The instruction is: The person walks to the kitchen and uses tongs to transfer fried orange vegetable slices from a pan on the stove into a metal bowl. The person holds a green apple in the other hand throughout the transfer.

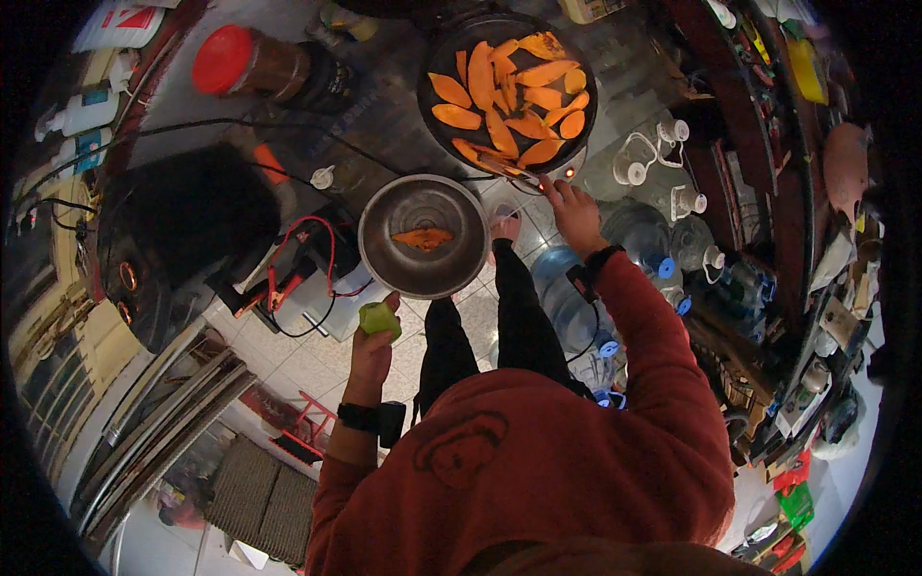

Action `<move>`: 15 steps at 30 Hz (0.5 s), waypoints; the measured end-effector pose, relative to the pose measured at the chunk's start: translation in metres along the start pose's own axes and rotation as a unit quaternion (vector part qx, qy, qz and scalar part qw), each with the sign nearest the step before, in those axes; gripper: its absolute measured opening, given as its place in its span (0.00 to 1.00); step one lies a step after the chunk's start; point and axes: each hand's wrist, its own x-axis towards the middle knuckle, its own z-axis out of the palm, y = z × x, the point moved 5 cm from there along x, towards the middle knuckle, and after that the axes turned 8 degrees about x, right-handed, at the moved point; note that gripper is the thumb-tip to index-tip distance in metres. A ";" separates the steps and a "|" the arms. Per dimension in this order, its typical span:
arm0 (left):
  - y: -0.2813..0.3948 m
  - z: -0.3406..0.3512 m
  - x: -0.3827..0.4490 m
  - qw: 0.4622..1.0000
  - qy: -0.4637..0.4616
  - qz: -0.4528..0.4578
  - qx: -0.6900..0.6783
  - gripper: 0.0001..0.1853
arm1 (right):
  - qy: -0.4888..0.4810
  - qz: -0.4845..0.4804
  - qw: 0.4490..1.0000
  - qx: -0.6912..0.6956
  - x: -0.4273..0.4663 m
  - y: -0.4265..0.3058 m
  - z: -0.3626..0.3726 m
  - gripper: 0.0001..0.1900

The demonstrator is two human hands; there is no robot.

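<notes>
My right hand (574, 212) grips a thin utensil (515, 170), perhaps tongs or chopsticks, whose far end is among orange slices (497, 93) at the near rim of a round black pan (426, 133). The slices look like pumpkin or sweet potato and lie spread over the pan's base. In my left hand (371, 353) is a pale green piece of fruit or vegetable (379, 322). One left finger reaches up to the near rim of a metal bowl (374, 259). That bowl holds a small orange piece (423, 238); whether the hand supports it I cannot tell.
Small lights (570, 173) glow beside the pan. A red-lidded jar (223, 60) stands at the back left, near a black appliance (194, 223) and red-handled clamps (274, 288) on cables. Large plastic bottles (637, 234) crowd the right, beside shelves (756, 137).
</notes>
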 end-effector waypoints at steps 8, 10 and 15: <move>0.002 0.001 0.002 1.000 0.004 0.005 -0.007 0.32 | -0.075 0.080 0.993 0.046 0.012 0.005 -0.002 0.31; 0.004 0.001 0.002 1.000 -0.004 0.014 -0.022 0.32 | -0.081 0.081 0.992 0.052 0.016 0.009 -0.014 0.33; 0.006 0.004 0.000 0.999 0.013 0.032 -0.031 0.28 | -0.197 0.058 0.978 0.043 0.028 0.025 -0.031 0.32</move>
